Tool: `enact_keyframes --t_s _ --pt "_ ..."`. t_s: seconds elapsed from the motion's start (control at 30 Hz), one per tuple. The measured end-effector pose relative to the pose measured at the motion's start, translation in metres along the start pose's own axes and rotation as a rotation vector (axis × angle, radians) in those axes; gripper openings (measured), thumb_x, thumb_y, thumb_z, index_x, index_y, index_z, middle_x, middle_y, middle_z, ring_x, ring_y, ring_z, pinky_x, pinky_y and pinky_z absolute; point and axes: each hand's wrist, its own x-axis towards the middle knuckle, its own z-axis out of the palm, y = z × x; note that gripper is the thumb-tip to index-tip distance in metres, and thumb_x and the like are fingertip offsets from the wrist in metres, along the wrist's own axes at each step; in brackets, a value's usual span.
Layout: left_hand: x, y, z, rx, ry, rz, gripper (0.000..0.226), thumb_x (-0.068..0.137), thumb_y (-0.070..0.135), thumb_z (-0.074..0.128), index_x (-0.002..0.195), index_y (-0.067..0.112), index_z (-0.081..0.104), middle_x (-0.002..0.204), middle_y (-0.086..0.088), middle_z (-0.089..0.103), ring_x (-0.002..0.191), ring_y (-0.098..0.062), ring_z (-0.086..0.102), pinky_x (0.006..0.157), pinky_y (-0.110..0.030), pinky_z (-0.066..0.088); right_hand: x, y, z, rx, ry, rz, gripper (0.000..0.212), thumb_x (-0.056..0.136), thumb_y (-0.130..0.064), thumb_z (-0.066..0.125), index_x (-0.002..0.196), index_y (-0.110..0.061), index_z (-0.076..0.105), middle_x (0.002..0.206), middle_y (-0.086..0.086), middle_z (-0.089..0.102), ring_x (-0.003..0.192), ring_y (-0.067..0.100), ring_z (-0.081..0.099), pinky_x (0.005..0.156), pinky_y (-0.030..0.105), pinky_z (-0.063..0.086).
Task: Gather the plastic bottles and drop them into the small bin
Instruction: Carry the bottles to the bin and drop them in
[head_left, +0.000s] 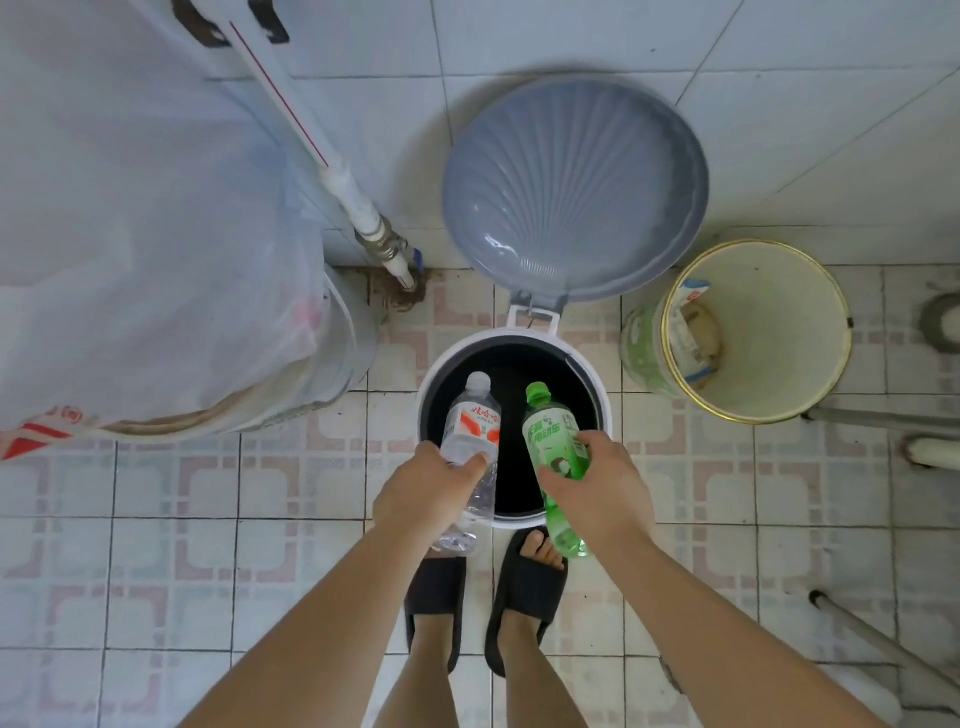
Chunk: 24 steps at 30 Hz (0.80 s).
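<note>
Right now I have both hands over the small bin, whose grey lid stands open behind it. My left hand has its grip closed around a clear water bottle, cap pointing over the dark opening. My right hand grips a green bottle the same way, the two bottles side by side, apart.

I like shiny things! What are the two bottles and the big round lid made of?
Clear bottle: thin see-through plastic, crinkly. Green bottle: tinted glossy plastic with a printed wrap. Lid: probably moulded grey plastic, smooth, ribbed like a shell, with shiny highlights.
</note>
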Motion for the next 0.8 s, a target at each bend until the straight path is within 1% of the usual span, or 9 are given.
enact_keyframes --t_s 0.1,0.17,0.23,0.37,0.43,0.5,0.63,0.73,0.8 --pt "0.01 0.007 0.006 -0.105 -0.025 0.033 0.059 0.082 0.061 0.044 0.122 0.018 0.046 0.087 0.01 0.058 0.071 -0.008 0.055 0.051 -0.02 0.032 0.005 -0.004 0.003 0.02 0.025 -0.021 0.059 0.08 -0.043 0.061 0.131 -0.023 0.042 0.125 0.002 0.05 0.094 0.023 0.058 0.07 0.035 0.051" --pt "0.011 0.008 0.008 -0.178 -0.035 0.027 0.062 0.086 0.057 0.043 0.134 0.018 0.039 0.116 0.003 0.06 0.095 -0.016 0.058 0.063 -0.018 0.034 0.004 -0.006 0.003 0.017 0.045 -0.065 0.059 0.083 -0.041 0.058 0.135 -0.021 0.039 0.135 0.003 0.046 0.104 0.026 0.056 0.081 0.041 0.051" --pt "0.006 0.005 0.004 -0.168 0.01 0.054 0.061 0.087 0.054 0.043 0.136 0.019 0.037 0.132 -0.002 0.054 0.103 -0.016 0.057 0.071 -0.019 0.036 0.0 -0.006 0.0 -0.021 0.078 -0.123 0.059 0.085 -0.038 0.057 0.137 -0.02 0.038 0.14 0.003 0.044 0.115 0.025 0.051 0.092 0.042 0.046" --pt "-0.013 0.001 -0.017 -0.042 0.165 0.188 0.051 0.088 0.046 0.045 0.132 0.021 0.042 0.128 -0.003 0.057 0.102 -0.018 0.058 0.075 -0.026 0.04 -0.013 -0.007 -0.014 -0.082 0.131 -0.18 0.058 0.087 -0.04 0.052 0.139 -0.02 0.037 0.143 0.0 0.043 0.129 0.02 0.04 0.104 0.042 0.036" --pt "-0.019 0.002 -0.029 -0.014 0.214 0.232 0.04 0.089 0.042 0.044 0.123 0.021 0.048 0.12 -0.004 0.059 0.092 -0.017 0.057 0.071 -0.029 0.039 -0.016 -0.01 -0.022 -0.111 0.15 -0.204 0.058 0.087 -0.041 0.051 0.139 -0.019 0.038 0.142 0.0 0.044 0.129 0.02 0.039 0.103 0.042 0.036" --pt "-0.029 0.007 -0.043 0.005 0.259 0.258 0.035 0.09 0.038 0.044 0.119 0.02 0.051 0.12 -0.004 0.058 0.094 -0.019 0.056 0.07 -0.029 0.037 -0.022 -0.015 -0.035 -0.122 0.174 -0.227 0.057 0.087 -0.043 0.051 0.138 -0.02 0.038 0.141 0.0 0.045 0.127 0.021 0.04 0.102 0.041 0.037" --pt "-0.064 0.021 -0.08 0.028 0.352 0.336 0.037 0.089 0.037 0.046 0.123 0.022 0.049 0.125 -0.002 0.056 0.093 -0.019 0.058 0.069 -0.03 0.038 -0.045 -0.035 -0.075 -0.131 0.249 -0.287 0.058 0.088 -0.045 0.048 0.138 -0.02 0.036 0.142 -0.001 0.043 0.13 0.019 0.037 0.105 0.04 0.033" --pt "-0.098 0.037 -0.113 0.044 0.389 0.366 0.045 0.09 0.035 0.045 0.132 0.018 0.042 0.135 -0.004 0.05 0.108 -0.023 0.056 0.079 -0.032 0.042 -0.067 -0.057 -0.108 -0.14 0.302 -0.353 0.057 0.087 -0.046 0.048 0.137 -0.02 0.036 0.142 0.0 0.043 0.13 0.021 0.037 0.105 0.041 0.031" --pt "-0.126 0.049 -0.139 0.068 0.46 0.422 0.041 0.091 0.03 0.045 0.128 0.014 0.045 0.131 -0.008 0.051 0.11 -0.025 0.053 0.077 -0.03 0.039 -0.085 -0.074 -0.132 -0.17 0.341 -0.403 0.059 0.087 -0.047 0.048 0.137 -0.02 0.035 0.142 0.0 0.042 0.13 0.021 0.036 0.105 0.042 0.03"
